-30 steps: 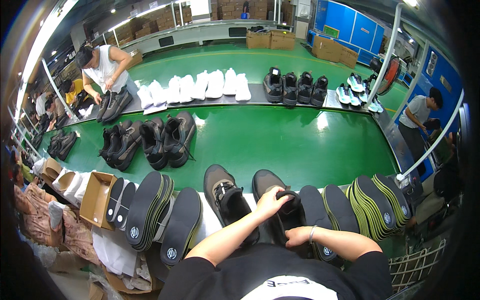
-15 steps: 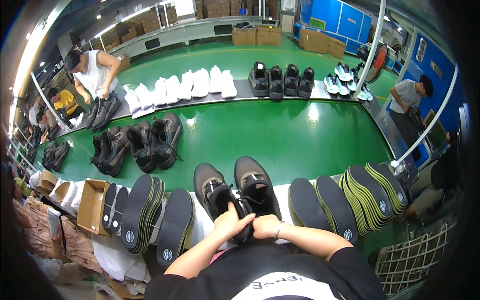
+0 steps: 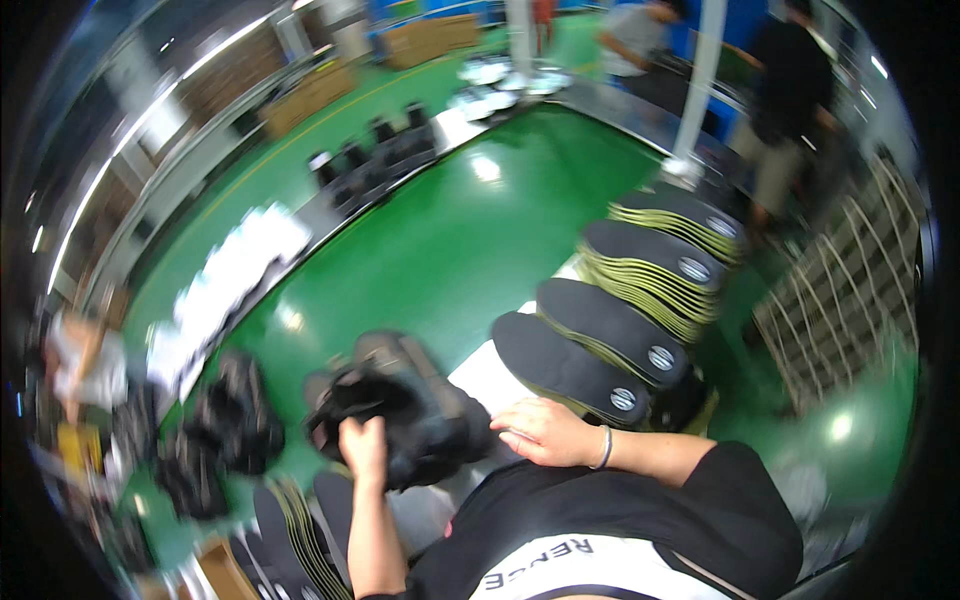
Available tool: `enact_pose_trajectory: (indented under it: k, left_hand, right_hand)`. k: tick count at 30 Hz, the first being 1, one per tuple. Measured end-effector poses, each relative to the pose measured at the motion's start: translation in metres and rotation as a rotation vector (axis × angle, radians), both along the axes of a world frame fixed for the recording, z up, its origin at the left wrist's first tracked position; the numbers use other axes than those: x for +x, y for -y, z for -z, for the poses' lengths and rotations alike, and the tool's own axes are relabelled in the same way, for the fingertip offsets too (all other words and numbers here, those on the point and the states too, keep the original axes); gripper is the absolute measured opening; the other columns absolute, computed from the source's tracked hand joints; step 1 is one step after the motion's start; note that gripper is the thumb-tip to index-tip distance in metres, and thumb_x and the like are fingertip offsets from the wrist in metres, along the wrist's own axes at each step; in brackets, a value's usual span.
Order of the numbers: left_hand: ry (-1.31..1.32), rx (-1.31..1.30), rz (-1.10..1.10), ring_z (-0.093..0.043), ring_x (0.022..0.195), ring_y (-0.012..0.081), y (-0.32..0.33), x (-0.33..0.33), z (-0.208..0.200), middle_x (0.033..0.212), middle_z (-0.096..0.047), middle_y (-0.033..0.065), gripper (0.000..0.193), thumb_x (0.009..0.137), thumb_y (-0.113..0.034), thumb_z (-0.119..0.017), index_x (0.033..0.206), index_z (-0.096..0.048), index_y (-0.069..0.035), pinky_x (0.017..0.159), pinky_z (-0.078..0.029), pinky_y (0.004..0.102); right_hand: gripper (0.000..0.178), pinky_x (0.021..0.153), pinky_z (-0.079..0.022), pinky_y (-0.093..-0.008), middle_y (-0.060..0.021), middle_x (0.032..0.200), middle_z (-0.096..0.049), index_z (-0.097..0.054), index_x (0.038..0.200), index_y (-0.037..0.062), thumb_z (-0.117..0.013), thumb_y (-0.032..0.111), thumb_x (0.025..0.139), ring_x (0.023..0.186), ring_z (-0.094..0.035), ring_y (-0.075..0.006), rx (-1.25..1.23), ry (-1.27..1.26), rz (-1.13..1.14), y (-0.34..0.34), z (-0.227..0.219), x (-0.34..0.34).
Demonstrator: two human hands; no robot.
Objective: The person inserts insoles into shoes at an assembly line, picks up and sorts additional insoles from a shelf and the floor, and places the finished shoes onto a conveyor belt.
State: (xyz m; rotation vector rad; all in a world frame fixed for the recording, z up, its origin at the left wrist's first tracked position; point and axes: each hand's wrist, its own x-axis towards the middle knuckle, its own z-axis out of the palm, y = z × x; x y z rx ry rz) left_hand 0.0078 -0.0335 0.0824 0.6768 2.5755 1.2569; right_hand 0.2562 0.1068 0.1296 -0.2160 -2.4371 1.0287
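Observation:
Two brown-and-black shoes (image 3: 432, 385) are in front of me, smeared by motion and overlapping. My left hand (image 3: 365, 447) grips the nearer shoe (image 3: 378, 390) at its opening, thumb up; the fingers beyond are partly hidden. My right hand (image 3: 548, 432) is apart from the shoes with its fingers stretched out, and nothing shows in it. Just beyond that hand lies a black insole (image 3: 565, 365) with a yellow-green edge. A second pile of insoles (image 3: 612, 325) is beside it.
Taller insole stacks (image 3: 650, 265) continue to the far right. More dark shoes (image 3: 245, 410) stand at left on the green table (image 3: 430, 240). White shoes (image 3: 240, 255) and black shoes (image 3: 375, 155) line the far ledge. A white post (image 3: 700, 90) rises at right, near people working.
The view has swung right and tilted. My right hand has come off the shoes and moved right, beside the insoles. My left hand stays on a shoe, which has shifted left.

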Motion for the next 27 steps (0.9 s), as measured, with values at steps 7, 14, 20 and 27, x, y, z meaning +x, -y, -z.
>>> enact_pose_trajectory:
  k: [7, 14, 20, 27]
  left_hand:
    - [0.174, -0.024, -0.040, -0.050, 0.062, 0.0202, -0.031, -0.174, 0.021, 0.075, -0.052, 0.0131, 0.038, 0.075, -0.022, -0.054, 0.093, -0.043, 0.009, 0.060, -0.044, 0.0319]
    - [0.314, 0.483, 0.277, -0.048, 0.099, 0.0176, -0.062, -0.088, -0.075, 0.110, -0.052, 0.0089, 0.035, 0.087, -0.026, -0.045, 0.112, -0.049, -0.001, 0.085, -0.036, 0.0293]
    - [0.542, 1.383, 1.315, -0.048, 0.090, 0.0288, -0.061, 0.028, -0.220, 0.107, -0.045, 0.0171, 0.061, 0.087, -0.051, -0.020, 0.103, -0.049, -0.001, 0.081, -0.039, 0.0398]
    - [0.357, 1.691, 1.352, -0.050, 0.085, 0.0282, -0.013, 0.063, -0.247, 0.100, -0.047, 0.0175, 0.050, 0.085, -0.043, -0.027, 0.094, -0.051, 0.000, 0.075, -0.042, 0.0380]
  right_hand:
    - [0.023, 0.074, -0.043, -0.0372, -0.0128, 0.088, -0.057, -0.055, 0.092, 0.0029, -0.046, 0.019, 0.079, 0.082, -0.054, -0.0289, -0.146, 0.295, 0.251, 0.022, 0.041, 0.044]
    - [0.024, 0.074, -0.043, -0.0387, -0.0144, 0.084, -0.058, -0.055, 0.089, 0.0032, -0.045, 0.022, 0.078, 0.083, -0.055, -0.0297, -0.228, 0.438, 0.263, 0.056, 0.046, 0.040]
    - [0.025, 0.071, -0.044, -0.0383, -0.0135, 0.084, -0.059, -0.056, 0.090, 0.0035, -0.046, 0.023, 0.079, 0.081, -0.055, -0.0292, -0.218, 0.642, 0.279, 0.058, 0.023, 0.038]
    - [0.023, 0.071, -0.044, -0.0322, -0.0131, 0.086, -0.058, -0.056, 0.094, 0.0026, -0.049, 0.021, 0.081, 0.082, -0.055, -0.0274, -0.412, 0.560, 0.155, 0.060, 0.035, 0.032]
